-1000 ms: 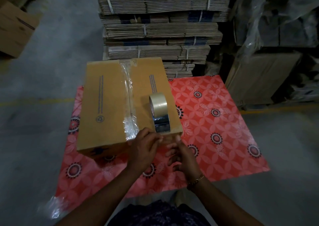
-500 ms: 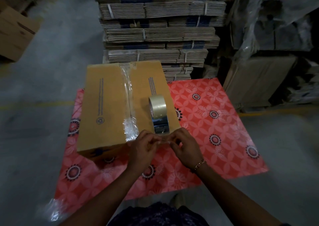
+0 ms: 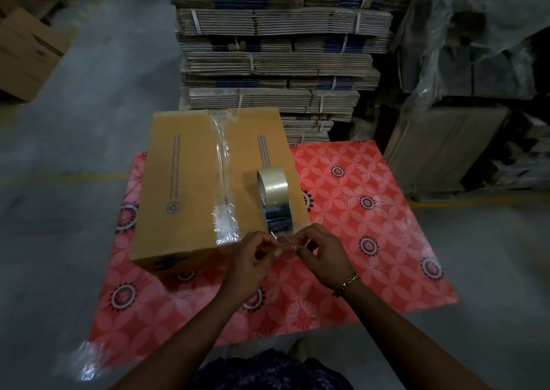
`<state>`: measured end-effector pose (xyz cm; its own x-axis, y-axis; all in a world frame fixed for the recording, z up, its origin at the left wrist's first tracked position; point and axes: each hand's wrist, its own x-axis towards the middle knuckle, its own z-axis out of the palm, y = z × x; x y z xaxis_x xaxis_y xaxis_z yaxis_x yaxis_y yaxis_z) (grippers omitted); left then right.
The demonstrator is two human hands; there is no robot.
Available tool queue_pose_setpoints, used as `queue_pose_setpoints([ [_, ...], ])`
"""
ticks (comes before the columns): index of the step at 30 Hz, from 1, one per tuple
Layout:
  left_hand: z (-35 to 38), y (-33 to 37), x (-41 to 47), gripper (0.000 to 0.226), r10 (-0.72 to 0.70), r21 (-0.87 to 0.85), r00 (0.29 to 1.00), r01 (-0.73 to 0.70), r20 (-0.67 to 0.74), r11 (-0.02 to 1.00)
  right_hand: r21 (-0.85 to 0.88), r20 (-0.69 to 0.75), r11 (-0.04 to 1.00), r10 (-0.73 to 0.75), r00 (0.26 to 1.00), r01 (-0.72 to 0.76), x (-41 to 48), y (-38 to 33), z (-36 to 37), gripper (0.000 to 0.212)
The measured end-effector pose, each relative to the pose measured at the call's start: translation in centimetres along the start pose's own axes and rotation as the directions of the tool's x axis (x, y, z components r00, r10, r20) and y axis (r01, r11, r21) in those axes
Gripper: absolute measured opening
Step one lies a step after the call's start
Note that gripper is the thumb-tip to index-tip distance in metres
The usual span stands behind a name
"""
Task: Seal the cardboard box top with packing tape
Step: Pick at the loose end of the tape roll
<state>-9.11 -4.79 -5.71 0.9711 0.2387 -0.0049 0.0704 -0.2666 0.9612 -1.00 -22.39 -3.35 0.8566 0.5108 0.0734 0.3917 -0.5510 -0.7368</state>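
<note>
A brown cardboard box [image 3: 190, 187] stands on a red patterned table cover. A crinkled strip of clear tape [image 3: 223, 181] runs along its top centre seam, bunched at the near end. A roll of packing tape in a metal dispenser [image 3: 273, 193] rests on the box's right flap near the front edge. Just in front of it my left hand [image 3: 253, 258] and my right hand [image 3: 321, 254] face each other, each pinching a side of the clear loose tape end [image 3: 282, 240] that comes off the dispenser.
The red floral table cover [image 3: 372, 211] spreads to the right and front of the box. Tall stacks of bundled flat cartons [image 3: 276, 50] rise right behind the table. Plastic-wrapped goods [image 3: 476, 38] stand at the right, and another carton [image 3: 26, 53] sits at far left.
My right hand has risen from below the box's front edge to meet the left hand at the tape end. Both hands now pinch the tape.
</note>
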Motion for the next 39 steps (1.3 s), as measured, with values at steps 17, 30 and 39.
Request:
queue_pose_setpoints([
  [17,0.4,1.9,0.0,0.001,-0.392,-0.322,0.92,0.376,0.015,0.869,0.356,0.123,0.915,0.156,0.98,-0.191,0.3,-0.4,-0.8,0.004],
  [30,1.1,3.4,0.4,0.007,-0.562,-0.46,0.827,0.486,-0.034,0.743,0.406,0.143,0.834,0.346,0.927,-0.374,1.5,-0.4,-0.5,0.006],
  [39,3.0,2.9,0.8,0.025,-0.57,-0.439,0.792,0.443,-0.216,0.782,0.36,0.134,0.832,0.401,0.906,-0.422,2.1,-1.1,0.2,0.013],
])
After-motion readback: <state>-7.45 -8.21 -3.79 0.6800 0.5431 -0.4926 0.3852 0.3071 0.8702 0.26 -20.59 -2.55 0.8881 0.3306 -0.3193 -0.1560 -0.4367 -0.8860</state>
